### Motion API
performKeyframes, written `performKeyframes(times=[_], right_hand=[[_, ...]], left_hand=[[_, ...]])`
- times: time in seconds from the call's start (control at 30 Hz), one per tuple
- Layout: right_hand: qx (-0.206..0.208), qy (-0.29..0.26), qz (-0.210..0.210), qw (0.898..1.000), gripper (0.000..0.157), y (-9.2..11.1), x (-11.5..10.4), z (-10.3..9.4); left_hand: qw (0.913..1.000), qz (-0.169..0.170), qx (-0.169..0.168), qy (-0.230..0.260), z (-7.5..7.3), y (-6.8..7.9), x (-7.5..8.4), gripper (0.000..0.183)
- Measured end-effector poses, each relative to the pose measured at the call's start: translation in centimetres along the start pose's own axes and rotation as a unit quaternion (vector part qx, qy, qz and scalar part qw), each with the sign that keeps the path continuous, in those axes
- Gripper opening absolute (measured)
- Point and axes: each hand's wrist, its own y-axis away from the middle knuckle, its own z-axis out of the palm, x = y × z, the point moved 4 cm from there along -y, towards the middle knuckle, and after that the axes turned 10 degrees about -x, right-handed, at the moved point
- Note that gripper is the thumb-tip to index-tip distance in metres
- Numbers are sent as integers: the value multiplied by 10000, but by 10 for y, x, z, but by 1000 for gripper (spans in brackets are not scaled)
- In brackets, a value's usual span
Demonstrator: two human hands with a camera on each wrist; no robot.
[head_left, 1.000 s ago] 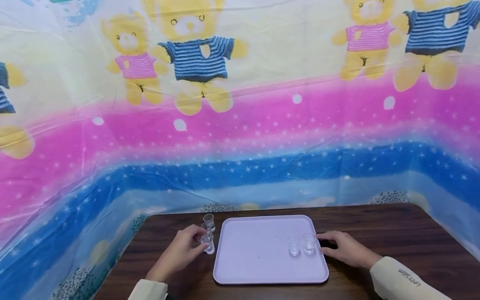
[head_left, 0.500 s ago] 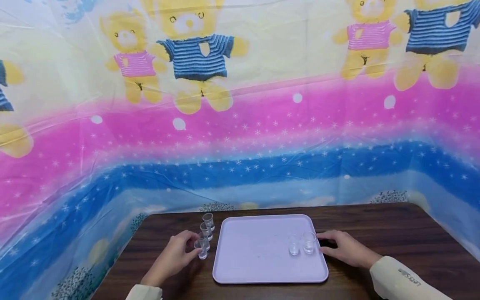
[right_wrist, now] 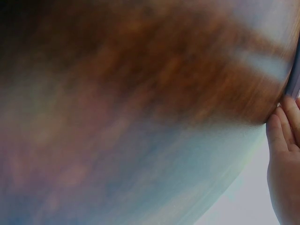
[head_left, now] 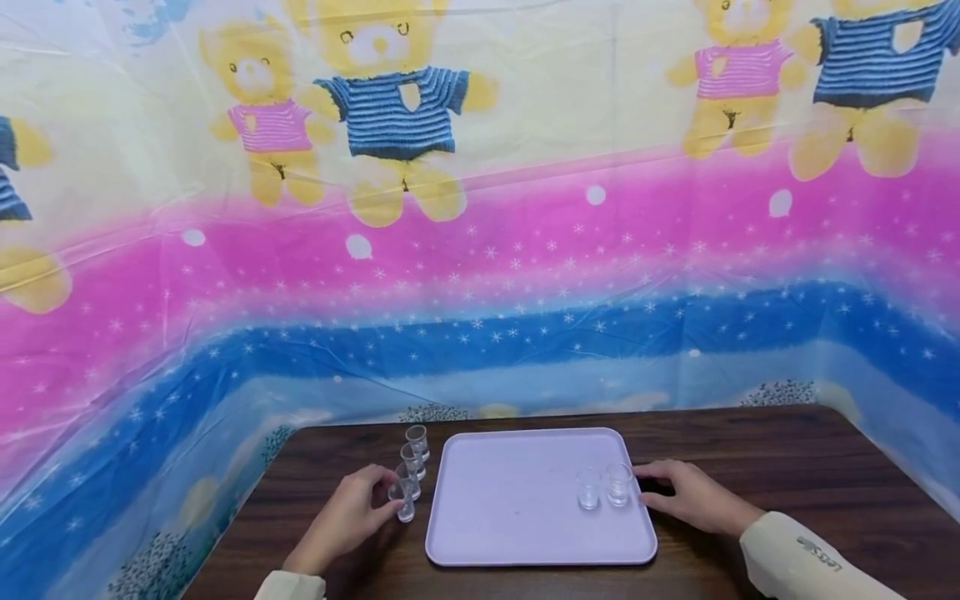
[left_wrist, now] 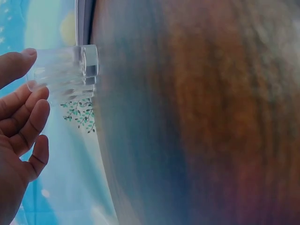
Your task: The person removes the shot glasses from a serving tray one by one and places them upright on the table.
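Shot glass [head_left: 406, 508] drawn nearer, pinched by left hand [head_left: 351, 510]; four-glass row [head_left: 409, 482] formed; tray [head_left: 517, 533] touched by right hand [head_left: 692, 493], fingers straight.

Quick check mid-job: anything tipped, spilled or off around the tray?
Nothing stands out. The row of clear cups left of the lilac tray looks upright, as do the two cups on it, and no spill shows. Fine cracks would be too small to tell.
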Motion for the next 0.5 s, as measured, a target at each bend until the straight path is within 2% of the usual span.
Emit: performKeyframes(times=[0.27,0.4,0.5], right_hand=[[30,-12,0,10000,46,0,1,0],[35,-20,27,10000,45,-1,0,0],[23,0,-5,10000,45,-1,0,0]], left_hand=[[9999,6,23,119,0,-1,3,25],[9998,-113,-1,184,0,-1,4,27],[9992,-268,107,267,-1,-2,5,27]])
